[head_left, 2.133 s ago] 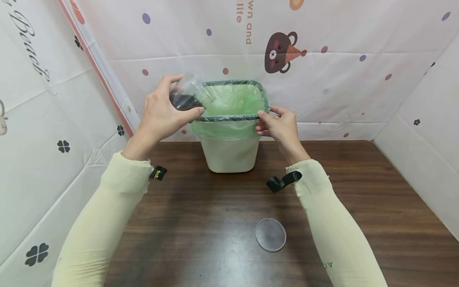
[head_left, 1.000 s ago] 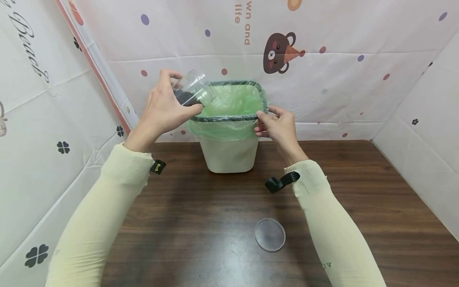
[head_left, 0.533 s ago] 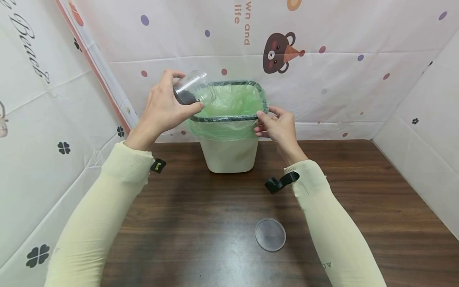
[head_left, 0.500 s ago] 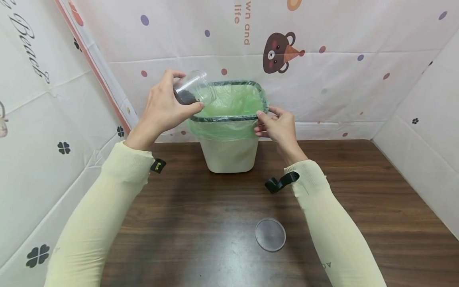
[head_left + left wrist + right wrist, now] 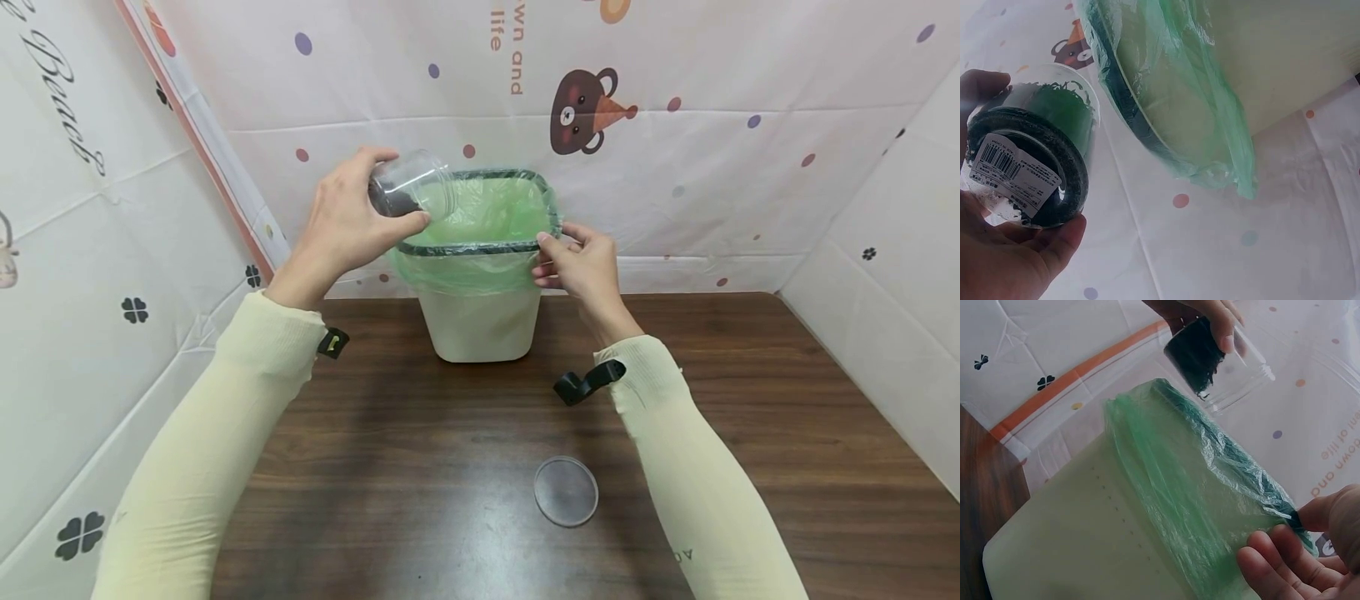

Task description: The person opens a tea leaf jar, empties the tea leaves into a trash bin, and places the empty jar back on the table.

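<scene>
My left hand [image 5: 341, 212] grips a clear plastic jar [image 5: 411, 177], tilted on its side at the left rim of a trash bin [image 5: 480, 329], its mouth towards the opening. Dark flaky bits [image 5: 1192, 359] lie in the base end of the jar. On its bottom a barcode label [image 5: 1016, 172] shows in the left wrist view. A green garbage bag [image 5: 480, 273] lines the pale bin and folds over its dark rim. At the right front corner my right hand [image 5: 588, 262] pinches the rim and bag between thumb and fingers.
A round clear lid [image 5: 566, 492] lies flat on the brown wooden table [image 5: 420, 433], in front of the bin. Patterned white sheets [image 5: 712, 183] hang behind the bin and along both sides.
My left hand has moved slightly right and tipped the jar further over the bin's edge. The dark bits have shifted within the jar. My right hand keeps its place on the rim.
</scene>
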Tool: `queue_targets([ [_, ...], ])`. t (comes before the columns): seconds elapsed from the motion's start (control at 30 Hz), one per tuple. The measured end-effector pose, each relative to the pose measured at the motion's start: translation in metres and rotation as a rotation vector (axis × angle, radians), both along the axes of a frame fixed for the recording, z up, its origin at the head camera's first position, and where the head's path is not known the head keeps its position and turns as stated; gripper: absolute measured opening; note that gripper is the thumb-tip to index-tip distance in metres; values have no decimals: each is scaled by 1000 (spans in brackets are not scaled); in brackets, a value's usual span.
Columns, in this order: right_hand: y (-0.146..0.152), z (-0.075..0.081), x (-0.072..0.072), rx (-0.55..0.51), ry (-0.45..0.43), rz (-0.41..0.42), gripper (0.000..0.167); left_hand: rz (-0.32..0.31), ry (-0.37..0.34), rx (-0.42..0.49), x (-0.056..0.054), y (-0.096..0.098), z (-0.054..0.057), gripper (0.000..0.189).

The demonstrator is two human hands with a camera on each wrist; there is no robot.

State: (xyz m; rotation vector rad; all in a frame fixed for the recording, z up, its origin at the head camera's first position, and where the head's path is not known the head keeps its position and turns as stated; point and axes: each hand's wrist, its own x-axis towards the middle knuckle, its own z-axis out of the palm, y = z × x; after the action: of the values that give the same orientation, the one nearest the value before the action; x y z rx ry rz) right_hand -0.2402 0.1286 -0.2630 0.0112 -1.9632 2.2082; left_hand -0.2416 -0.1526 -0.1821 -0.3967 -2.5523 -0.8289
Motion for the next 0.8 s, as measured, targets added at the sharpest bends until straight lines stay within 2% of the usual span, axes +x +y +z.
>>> queue_targets([
  [0.47,0,-1,0,42,6,-22,60,-15,17,-19,-5,3,-1,79],
  [0.67,0,-2,0,59,-1,-24,62,-6,-23,-68,-7,4,-1,81],
  [0.8,0,-2,0,46,7,-22,62,6,-56,-63,-9,5,-1,82],
])
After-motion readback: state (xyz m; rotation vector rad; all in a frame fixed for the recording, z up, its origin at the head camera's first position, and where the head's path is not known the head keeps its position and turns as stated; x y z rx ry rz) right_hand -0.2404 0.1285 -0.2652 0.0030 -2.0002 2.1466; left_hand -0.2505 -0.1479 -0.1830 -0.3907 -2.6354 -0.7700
